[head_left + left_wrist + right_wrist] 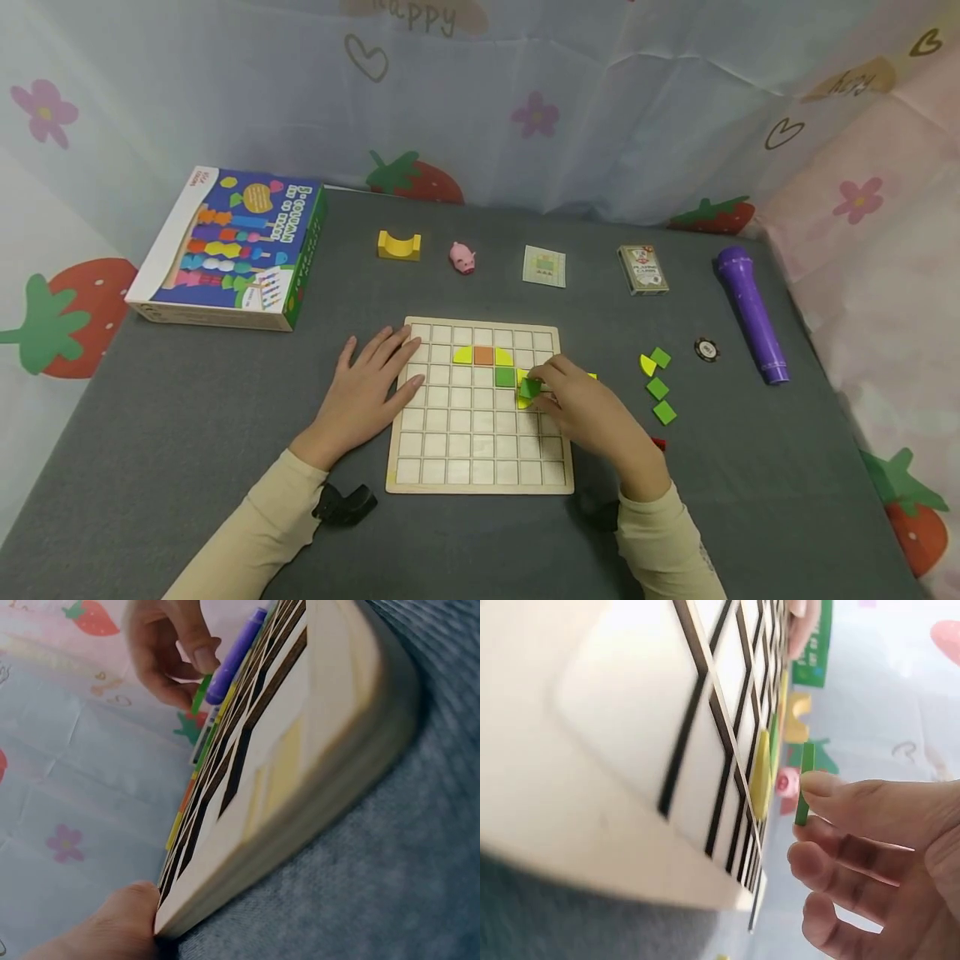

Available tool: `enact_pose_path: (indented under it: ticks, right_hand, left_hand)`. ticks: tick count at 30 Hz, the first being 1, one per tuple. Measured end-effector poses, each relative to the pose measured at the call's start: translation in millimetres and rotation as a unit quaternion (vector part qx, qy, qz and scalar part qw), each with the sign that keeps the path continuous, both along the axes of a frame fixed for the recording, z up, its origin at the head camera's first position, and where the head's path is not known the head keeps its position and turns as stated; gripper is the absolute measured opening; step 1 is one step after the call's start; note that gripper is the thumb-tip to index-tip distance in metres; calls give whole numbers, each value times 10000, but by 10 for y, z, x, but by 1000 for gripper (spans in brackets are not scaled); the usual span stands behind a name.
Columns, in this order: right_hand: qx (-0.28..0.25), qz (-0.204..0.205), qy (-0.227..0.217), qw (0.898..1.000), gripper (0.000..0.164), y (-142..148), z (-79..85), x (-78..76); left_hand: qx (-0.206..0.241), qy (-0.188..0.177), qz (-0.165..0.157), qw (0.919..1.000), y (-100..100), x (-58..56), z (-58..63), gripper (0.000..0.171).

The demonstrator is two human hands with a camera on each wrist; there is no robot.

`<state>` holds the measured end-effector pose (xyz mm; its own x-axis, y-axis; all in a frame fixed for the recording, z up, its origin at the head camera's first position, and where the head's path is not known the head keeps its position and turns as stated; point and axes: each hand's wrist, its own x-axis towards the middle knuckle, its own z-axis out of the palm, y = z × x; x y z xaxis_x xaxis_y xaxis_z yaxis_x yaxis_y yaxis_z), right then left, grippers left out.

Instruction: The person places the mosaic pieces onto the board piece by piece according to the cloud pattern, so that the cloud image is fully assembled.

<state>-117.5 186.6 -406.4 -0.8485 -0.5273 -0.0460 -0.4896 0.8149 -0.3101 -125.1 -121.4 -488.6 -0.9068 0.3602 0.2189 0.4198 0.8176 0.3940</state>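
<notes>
The green tile (530, 388) is above the gridded board (459, 447), near yellow pieces (522, 403). We see a yellow block (399, 247), a pink pig (462, 258) and a card (544, 267) beyond, loose green tiles (657, 388) to the right. Our right hand (588, 408) pinches the tile, thumb against fingers; our left hand (363, 396) lies spread on the board's edge.

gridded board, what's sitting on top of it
Yellow pieces, an orange square and a green square. The left hand and right hand cover some cells; anything there can't be seen.
</notes>
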Motion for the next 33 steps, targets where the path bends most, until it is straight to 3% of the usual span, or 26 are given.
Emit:
enact_pose_path:
  ticks: [13,22,33]
  right_hand:
    - [-109,735,374,9965,22,-172,-74,-32]
    - [-92,842,633,9944,18,-232,-82,-38]
    - [-31,699,479,9964,18,-220,-79,-22]
  left_hand:
    - [-310,-124,109,9994,-25,11,16,62]
    - [-255,114,79,9996,-29,-30,-5,72]
    - [-140,-16,84,9999,-26,-28,-30,74]
